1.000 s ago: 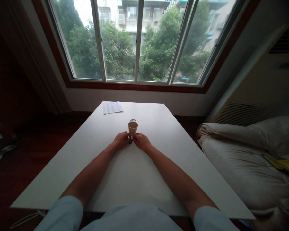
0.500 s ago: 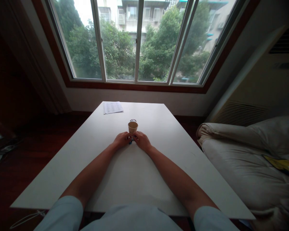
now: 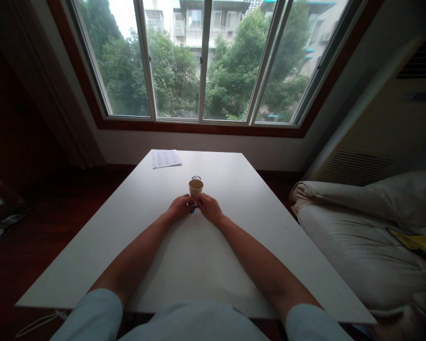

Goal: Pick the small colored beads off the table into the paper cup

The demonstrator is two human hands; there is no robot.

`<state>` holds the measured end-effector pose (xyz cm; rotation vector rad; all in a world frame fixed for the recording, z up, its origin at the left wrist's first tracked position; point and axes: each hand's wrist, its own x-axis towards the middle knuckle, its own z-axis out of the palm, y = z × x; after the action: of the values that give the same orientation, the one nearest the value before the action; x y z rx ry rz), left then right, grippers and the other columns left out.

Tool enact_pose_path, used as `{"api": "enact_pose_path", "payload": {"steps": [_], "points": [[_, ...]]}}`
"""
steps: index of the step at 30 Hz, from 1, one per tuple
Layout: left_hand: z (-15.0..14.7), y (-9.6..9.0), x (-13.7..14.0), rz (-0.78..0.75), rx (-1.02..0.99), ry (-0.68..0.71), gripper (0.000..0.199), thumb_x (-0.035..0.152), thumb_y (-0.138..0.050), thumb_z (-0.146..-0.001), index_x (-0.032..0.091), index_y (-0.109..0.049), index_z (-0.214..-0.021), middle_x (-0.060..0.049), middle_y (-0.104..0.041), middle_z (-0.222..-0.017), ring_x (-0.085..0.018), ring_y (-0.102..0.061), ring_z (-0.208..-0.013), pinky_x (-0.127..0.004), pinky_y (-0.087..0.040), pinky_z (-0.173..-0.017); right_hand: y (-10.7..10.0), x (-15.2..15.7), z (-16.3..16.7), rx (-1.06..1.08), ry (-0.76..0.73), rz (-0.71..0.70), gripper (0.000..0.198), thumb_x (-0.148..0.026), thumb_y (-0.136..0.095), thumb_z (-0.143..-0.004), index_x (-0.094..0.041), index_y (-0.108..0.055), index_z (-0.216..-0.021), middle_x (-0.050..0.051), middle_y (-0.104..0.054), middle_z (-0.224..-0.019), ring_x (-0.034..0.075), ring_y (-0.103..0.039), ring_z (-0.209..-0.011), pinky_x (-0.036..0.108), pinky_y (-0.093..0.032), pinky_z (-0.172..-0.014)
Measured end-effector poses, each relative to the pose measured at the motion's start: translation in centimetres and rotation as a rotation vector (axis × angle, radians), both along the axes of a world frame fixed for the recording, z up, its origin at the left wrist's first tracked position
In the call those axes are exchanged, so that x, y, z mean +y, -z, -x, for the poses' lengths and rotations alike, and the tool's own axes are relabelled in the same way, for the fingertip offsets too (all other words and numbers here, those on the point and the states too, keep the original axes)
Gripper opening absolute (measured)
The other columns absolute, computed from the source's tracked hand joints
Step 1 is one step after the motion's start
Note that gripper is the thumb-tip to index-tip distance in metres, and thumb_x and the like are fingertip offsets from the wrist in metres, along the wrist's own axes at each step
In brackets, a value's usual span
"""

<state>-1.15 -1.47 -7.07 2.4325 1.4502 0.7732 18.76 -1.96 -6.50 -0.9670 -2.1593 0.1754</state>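
A light brown paper cup (image 3: 196, 186) stands upright on the white table (image 3: 206, 265), its mouth facing up. Just in front of it, my left hand (image 3: 181, 206) and my right hand (image 3: 208, 206) meet with bent fingers and fingertips close together. Both hands are closed in a pinch. Between and below the fingertips a small blue and dark piece (image 3: 193, 209) shows; its kind is too small to tell. What the fingers pinch is mostly hidden. Behind the cup lies a thin dark loop (image 3: 196, 178), perhaps a cord or a ring.
Printed sheets of paper (image 3: 166, 159) lie at the table's far left corner. A beige padded sofa (image 3: 341, 237) stands along the right side, with a yellow item (image 3: 413, 240) on it. Beyond the table is a wide window (image 3: 202, 66). Cables (image 3: 2, 229) lie on the floor at left.
The fingertips have shifted very slightly around the small piece. Cup, dark loop and papers are where they were.
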Motion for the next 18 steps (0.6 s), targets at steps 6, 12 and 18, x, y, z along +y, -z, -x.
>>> {"api": "enact_pose_path", "payload": {"steps": [6, 12, 18], "points": [[-0.33, -0.14, -0.25, -0.031, -0.101, -0.005, 0.014, 0.019, -0.062, -0.082, 0.022, -0.070, -0.093, -0.002, -0.067, -0.096, -0.012, -0.060, -0.072, -0.025, -0.047, -0.068, -0.15, -0.08, 0.02, 0.008, -0.017, -0.020, 0.010, -0.016, -0.053, -0.091, -0.022, -0.060, -0.092, 0.002, -0.063, -0.090, 0.017, -0.055, -0.080, 0.026, -0.040, -0.071], [-0.48, -0.31, -0.32, -0.048, -0.192, -0.050, 0.014, 0.016, -0.061, -0.079, 0.021, -0.064, -0.091, 0.000, -0.067, -0.083, -0.011, -0.059, -0.068, -0.024, -0.046, -0.066, -0.25, -0.04, -0.05, 0.022, 0.026, -0.094, 0.014, -0.014, -0.053, -0.091, -0.022, -0.064, -0.093, 0.005, -0.064, -0.096, 0.020, -0.055, -0.092, 0.028, -0.044, -0.079], [-0.58, -0.28, -0.30, -0.043, -0.198, -0.082, 0.013, 0.019, -0.059, -0.080, 0.021, -0.062, -0.092, 0.002, -0.065, -0.074, -0.012, -0.057, -0.064, -0.025, -0.044, -0.064, -0.76, -0.40, -0.04, 0.070, 0.080, -0.125, 0.023, -0.020, -0.049, -0.097, -0.023, -0.068, -0.108, 0.009, -0.064, -0.107, 0.023, -0.056, -0.104, 0.034, -0.049, -0.090]]}}
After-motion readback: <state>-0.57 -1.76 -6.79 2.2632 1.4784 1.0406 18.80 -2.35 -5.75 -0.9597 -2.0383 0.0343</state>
